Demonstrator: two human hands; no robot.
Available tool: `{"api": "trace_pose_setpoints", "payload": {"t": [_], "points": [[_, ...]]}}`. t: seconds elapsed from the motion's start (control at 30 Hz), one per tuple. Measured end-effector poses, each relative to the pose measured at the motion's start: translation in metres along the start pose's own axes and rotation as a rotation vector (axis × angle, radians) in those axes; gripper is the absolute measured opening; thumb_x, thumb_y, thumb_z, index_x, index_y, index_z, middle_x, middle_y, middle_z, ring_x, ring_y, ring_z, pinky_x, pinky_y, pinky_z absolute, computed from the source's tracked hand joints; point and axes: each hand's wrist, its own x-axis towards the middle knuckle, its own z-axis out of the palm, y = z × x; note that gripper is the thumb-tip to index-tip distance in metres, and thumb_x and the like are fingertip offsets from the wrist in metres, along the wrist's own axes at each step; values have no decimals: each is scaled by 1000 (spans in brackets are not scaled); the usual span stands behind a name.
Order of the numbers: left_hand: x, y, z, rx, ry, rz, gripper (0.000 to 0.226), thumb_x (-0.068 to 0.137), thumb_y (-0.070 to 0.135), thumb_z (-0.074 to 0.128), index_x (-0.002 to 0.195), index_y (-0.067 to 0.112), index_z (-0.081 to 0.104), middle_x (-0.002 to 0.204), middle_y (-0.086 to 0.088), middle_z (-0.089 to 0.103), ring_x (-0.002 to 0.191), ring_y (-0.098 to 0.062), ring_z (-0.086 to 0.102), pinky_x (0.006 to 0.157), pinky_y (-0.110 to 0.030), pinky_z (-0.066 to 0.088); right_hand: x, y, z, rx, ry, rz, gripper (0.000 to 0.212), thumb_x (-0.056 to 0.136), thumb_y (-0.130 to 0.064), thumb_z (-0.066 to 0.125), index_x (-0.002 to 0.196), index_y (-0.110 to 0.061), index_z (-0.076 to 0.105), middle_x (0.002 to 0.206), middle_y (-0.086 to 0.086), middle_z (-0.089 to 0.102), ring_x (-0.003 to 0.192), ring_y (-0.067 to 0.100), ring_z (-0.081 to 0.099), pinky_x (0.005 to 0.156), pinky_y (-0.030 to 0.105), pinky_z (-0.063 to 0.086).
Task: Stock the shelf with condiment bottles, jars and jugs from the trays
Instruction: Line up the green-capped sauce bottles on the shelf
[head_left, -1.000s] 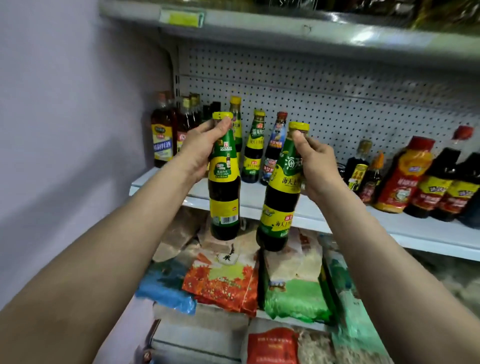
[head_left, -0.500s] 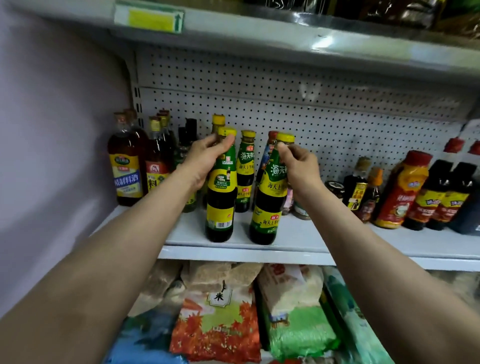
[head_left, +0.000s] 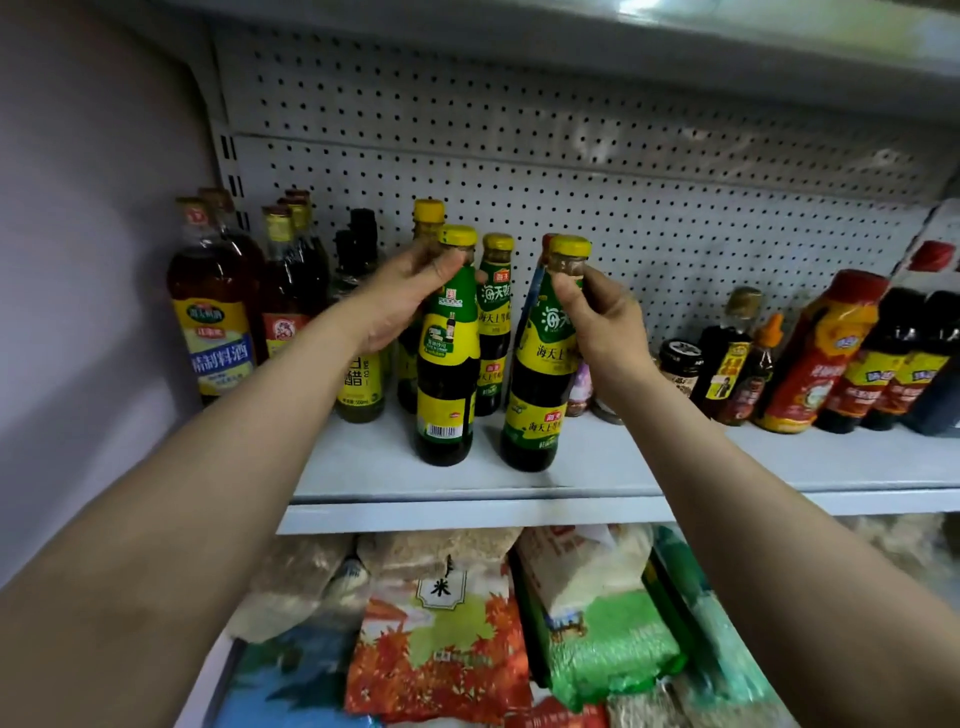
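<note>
A: How are the hands occupied?

B: The neck of a green-labelled bottle is gripped by the left hand, just under the yellow cap. A second bottle is pinched at its neck by the right hand. Nothing else is held.

A: And where are the two bottles placed?

B: Both are seen on the shelf, near its front edge, side by side and slightly apart. The left one stands upright; the right one is tilted a little. Whether its base is fully seated cannot be told.

A: What lies around them?

B: Similar yellow-capped bottles are ranged just behind, larger amber bottles to the left by the wall, and red-capped bottles well apart to the right. Bags of grain are stacked on the level below. No trays are in view.

A: Which step is judged to be in hand?

B: The setting-down of a pair; release has not yet been made.

A: What is called for next?

B: Probably the right bottle should be righted, both pushed back against the row behind, and the grips then loosened. Care would be needed that the rear bottles are not knocked.
</note>
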Motion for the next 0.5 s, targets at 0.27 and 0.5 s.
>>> {"api": "trace_pose_setpoints", "payload": {"t": [0.27,0.5], "points": [[-15,-22,16,248,224,70,68,80,33,78,137,26,41,129,7,54,119,-13,52,98,-33,43,-43,72,-41,-12,-257,197,63,83,-15,73,142,-14,50,132,1,65,122,18,62,101,38,52],[-16,-25,7,259,262,28,81,76,18,83,144,22,39,132,-3,58,115,-17,57,93,-31,49,-65,104,-36,-3,-254,241,60,82,-14,74,138,-14,53,128,3,68,121,20,62,105,38,49]]}}
